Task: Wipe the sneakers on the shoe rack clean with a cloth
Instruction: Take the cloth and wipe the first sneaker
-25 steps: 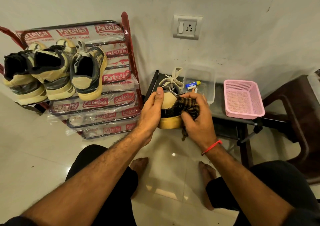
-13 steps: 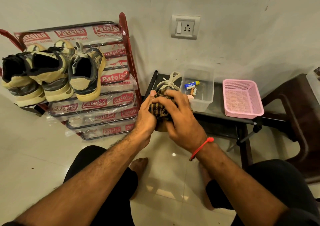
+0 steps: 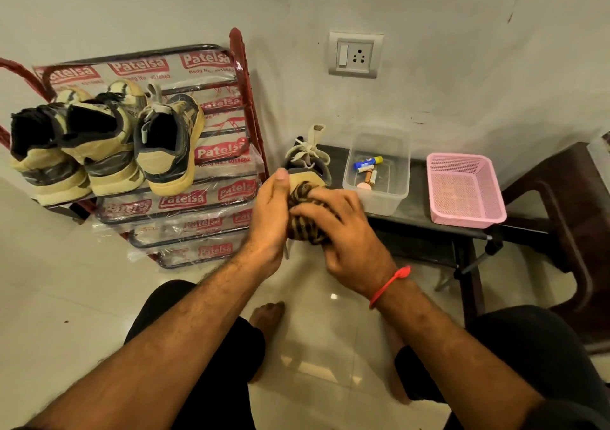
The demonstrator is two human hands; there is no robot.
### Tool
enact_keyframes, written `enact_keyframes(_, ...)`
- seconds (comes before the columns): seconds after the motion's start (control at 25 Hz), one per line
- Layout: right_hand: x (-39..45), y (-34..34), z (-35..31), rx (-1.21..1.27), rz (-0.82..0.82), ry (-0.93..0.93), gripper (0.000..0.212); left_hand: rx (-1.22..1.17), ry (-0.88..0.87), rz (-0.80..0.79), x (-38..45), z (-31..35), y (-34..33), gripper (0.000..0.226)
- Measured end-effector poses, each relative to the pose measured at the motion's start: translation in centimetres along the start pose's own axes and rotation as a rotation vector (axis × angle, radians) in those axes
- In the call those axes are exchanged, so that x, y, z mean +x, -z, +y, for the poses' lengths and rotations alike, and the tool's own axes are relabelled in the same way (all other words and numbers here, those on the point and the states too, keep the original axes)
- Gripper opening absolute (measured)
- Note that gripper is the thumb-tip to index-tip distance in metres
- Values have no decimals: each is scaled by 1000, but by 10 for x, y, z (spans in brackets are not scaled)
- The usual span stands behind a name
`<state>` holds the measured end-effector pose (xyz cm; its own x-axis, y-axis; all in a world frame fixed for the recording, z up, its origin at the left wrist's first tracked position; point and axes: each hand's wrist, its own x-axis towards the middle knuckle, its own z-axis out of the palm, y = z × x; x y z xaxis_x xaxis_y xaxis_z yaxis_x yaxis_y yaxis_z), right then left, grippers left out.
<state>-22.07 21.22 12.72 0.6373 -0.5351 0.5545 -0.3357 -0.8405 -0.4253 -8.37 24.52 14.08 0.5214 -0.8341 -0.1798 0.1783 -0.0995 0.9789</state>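
My left hand (image 3: 269,213) grips a cream and grey sneaker (image 3: 308,167) by its heel, thumb on top, in front of me above the floor. My right hand (image 3: 343,235) presses a brown striped cloth (image 3: 305,216) against the sneaker's heel and holds the cloth bunched under its fingers. Most of the held sneaker is hidden behind both hands; its white laces stick up at the far side. Three more cream and grey sneakers (image 3: 102,142) stand heels toward me on the top shelf of the red shoe rack (image 3: 244,99) at the left.
A low dark table (image 3: 419,212) to the right carries a clear plastic box (image 3: 376,172) with small tubes and a pink mesh basket (image 3: 462,192). A dark chair (image 3: 567,212) stands at the far right. A wall socket (image 3: 355,55) sits above. My knees and feet are over the glossy tiled floor.
My right hand has swept the cloth from the sneaker's right side across onto its heel and now covers it. The left hand has kept its grip, shifting slightly.
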Motion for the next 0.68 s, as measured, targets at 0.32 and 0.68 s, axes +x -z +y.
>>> enact_keyframes(0.32, 8, 14, 31, 414, 145, -377, 49, -35, 90, 16, 2, 6, 15, 75)
enact_keyframes(0.68, 10, 7, 42, 231, 140, -340, 64, 68, 7, 153, -3, 13, 22, 45)
